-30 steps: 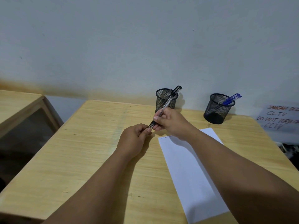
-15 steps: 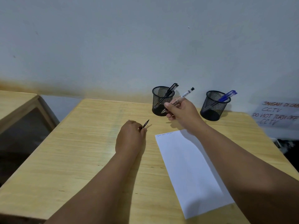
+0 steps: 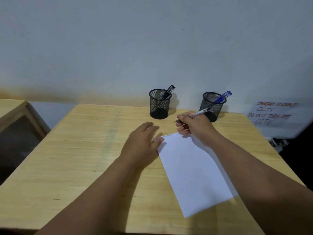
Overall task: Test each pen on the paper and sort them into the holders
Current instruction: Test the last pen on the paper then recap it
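Nearest the viewer, the pale wooden bench (image 3: pixel 71 167) shows a smooth top with long straight grain, and on it lies the thin white rectangular sheet of paper (image 3: pixel 194 172), flat and set at a slant, its far corner carrying a short line of small scribbles just under the right hand. The left hand (image 3: pixel 142 143) lies flat and open, holding nothing, its fingertips resting on the paper's left edge as if to pin it; being so light, the sheet would likely slide under a pen stroke without that press. Just beyond, the right hand (image 3: pixel 194 126) is closed in a writing grip around the slim clear plastic pen with a white and black end (image 3: pixel 199 113), whose tip points left out of the grip and hangs a little above the bench, just short of the paper's far corner, while its tail angles up and right towards the right holder. The step in hand looks to be the test stroke itself, and the next move calls for lowering the tip onto the blank paper just nearer than the grip. Farther off, left of the grip, the left black wire-mesh cylindrical holder (image 3: pixel 159 106) keeps a black pen (image 3: pixel 167 93) leaning on its rim; right behind the grip, the right black wire-mesh cylindrical holder (image 3: pixel 213 106) keeps blue-capped pens (image 3: pixel 223 96).
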